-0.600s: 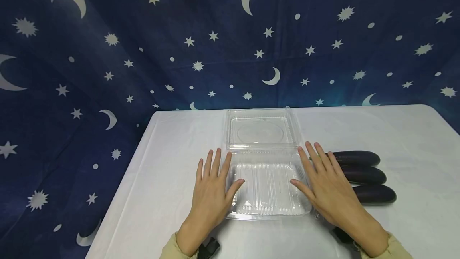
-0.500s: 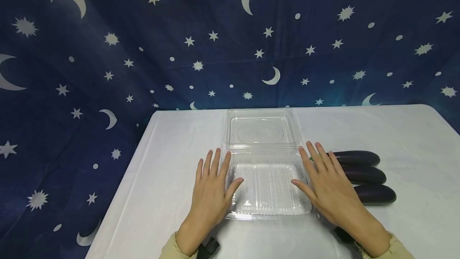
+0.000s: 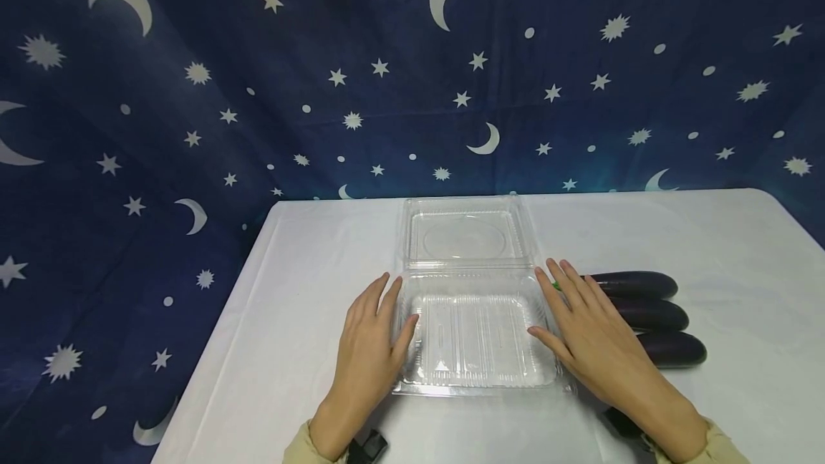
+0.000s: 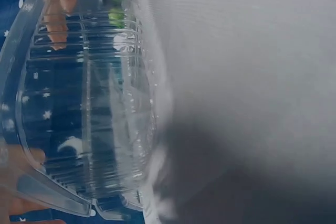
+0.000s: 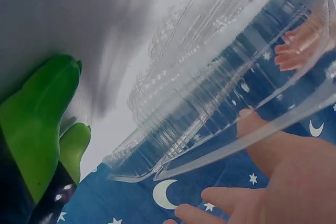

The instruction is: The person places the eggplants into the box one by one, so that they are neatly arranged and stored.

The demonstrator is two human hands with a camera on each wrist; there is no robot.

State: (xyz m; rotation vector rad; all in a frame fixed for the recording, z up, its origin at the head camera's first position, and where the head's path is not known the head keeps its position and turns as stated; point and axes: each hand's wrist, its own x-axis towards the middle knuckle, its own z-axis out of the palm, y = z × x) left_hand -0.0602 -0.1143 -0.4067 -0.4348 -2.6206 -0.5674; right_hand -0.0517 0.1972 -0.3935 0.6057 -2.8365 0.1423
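A clear plastic clamshell container point(image 3: 480, 335) lies open on the white table, its lid point(image 3: 464, 231) folded back away from me. My left hand point(image 3: 367, 353) is at the container's left edge, fingers relaxed and pointing forward, thumb over the rim. Over the right edge is my right hand point(image 3: 602, 346), fingers straight and spread slightly, thumb toward the container. Neither hand holds anything. Three dark eggplants point(image 3: 657, 315) lie just right of the right hand, which hides their stem ends; in the right wrist view their green caps point(image 5: 44, 114) show beside the container point(image 5: 210, 93).
The white-covered table point(image 3: 741, 249) ends at the back against a dark blue curtain point(image 3: 387, 20) printed with moons and stars. Black wrist straps point(image 3: 369, 446) sit under the forearms near the table's front.
My left hand has drawn slightly left and turned, its fingers closer together. The right hand has shifted very little. The head view has moved slightly.
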